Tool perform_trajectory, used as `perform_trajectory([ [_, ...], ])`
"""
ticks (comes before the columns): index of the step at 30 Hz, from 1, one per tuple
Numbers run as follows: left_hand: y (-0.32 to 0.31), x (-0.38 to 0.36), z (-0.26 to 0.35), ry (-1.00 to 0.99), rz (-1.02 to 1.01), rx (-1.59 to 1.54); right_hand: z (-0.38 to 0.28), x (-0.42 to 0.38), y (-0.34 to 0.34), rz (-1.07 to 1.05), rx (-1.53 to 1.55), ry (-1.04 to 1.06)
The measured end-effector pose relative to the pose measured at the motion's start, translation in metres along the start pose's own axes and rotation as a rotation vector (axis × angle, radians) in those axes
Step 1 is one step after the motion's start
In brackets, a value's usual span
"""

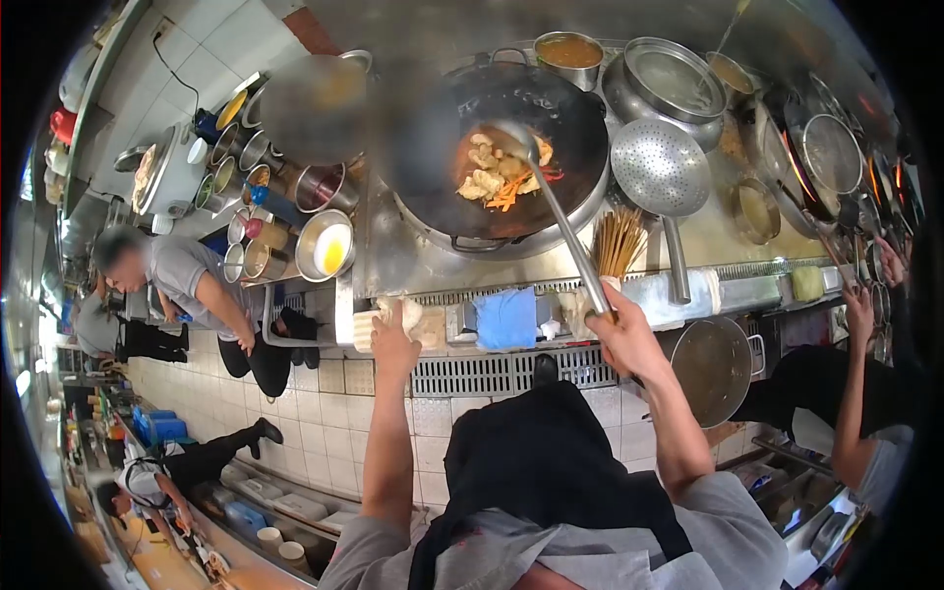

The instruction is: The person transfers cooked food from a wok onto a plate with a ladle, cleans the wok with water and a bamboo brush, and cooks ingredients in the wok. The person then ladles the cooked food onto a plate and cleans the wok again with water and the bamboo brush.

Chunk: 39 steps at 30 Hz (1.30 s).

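Note:
My right hand [630,337] is wrapped round the end of a long-handled ladle [565,224]. The ladle's bowl is down in a large black wok [580,128], among pale cooked pieces [482,183] and orange carrot strips [505,194]. At the counter's front edge, my left hand [394,346] grips a whitish cloth [405,313]; its fingertips are partly hidden. Right of the wok lie a bamboo wok brush [619,246] and a perforated strainer [661,167] with its handle toward me. A blue cloth [506,320] hangs over the edge between my hands.
Behind the wok sit a pan of orange-brown sauce [568,51] and a lidded metal pot [676,84]. A bowl with yellow liquid [326,245] stands left. Below right is a big stockpot [710,374]. Co-workers stand left [197,275] and right [865,393].

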<state>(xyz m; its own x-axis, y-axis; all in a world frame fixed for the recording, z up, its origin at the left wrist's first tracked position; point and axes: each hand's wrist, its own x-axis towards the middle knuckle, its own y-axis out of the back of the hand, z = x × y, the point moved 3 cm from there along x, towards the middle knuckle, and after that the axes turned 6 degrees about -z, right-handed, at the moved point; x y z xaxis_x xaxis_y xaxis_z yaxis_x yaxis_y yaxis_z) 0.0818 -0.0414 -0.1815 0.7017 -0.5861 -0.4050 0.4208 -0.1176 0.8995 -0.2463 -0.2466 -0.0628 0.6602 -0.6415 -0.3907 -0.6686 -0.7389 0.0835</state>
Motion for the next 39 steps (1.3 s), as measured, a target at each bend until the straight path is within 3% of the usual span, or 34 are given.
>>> perform_trajectory([
  [7,0.012,0.035,-0.016,-0.178,-0.018,-0.043,-0.020,-0.061,0.011,-0.045,-0.193,-0.055],
  [10,0.003,0.052,-0.044,-0.200,0.010,-0.639,-0.025,-0.064,0.004,-0.099,-0.071,-0.171],
  [11,-0.009,0.059,-0.051,-0.160,-0.117,-1.097,-0.016,-0.050,0.002,-0.110,-0.030,-0.148],
  [14,-0.004,0.035,-0.009,-0.107,-0.439,-1.660,-0.006,-0.018,-0.014,-0.018,-0.028,-0.067],
  [15,-0.012,0.038,0.003,-0.114,-0.495,-1.717,-0.004,-0.011,-0.020,0.019,-0.023,-0.034],
  [18,-0.011,0.050,0.050,-0.237,-0.616,-1.796,-0.010,-0.003,-0.032,0.137,0.034,0.014],
  [23,0.003,0.071,0.108,-0.233,-0.784,-1.786,0.028,0.017,-0.046,0.310,-0.115,0.066],
  [24,0.006,0.073,0.118,-0.254,-0.834,-1.754,0.025,0.009,-0.048,0.263,-0.049,0.024],
  [26,0.006,0.078,0.137,-0.093,-0.747,-1.817,0.010,-0.018,-0.049,0.163,0.081,-0.057],
  [28,0.007,0.085,0.145,0.030,-0.676,-1.872,0.001,-0.047,-0.052,0.165,0.005,-0.081],
  [29,0.007,0.090,0.149,0.145,-0.741,-1.954,0.000,-0.064,-0.052,0.183,-0.055,-0.105],
  [33,-0.010,0.103,0.152,0.108,-0.754,-2.023,-0.037,-0.114,-0.040,0.118,-0.222,-0.216],
  [37,0.021,0.025,0.146,0.114,-0.701,-2.028,-0.060,-0.134,-0.027,-0.029,-0.357,-0.243],
  [39,0.015,0.028,0.147,0.109,-0.697,-2.028,-0.051,-0.119,-0.027,-0.019,-0.468,-0.105],
])
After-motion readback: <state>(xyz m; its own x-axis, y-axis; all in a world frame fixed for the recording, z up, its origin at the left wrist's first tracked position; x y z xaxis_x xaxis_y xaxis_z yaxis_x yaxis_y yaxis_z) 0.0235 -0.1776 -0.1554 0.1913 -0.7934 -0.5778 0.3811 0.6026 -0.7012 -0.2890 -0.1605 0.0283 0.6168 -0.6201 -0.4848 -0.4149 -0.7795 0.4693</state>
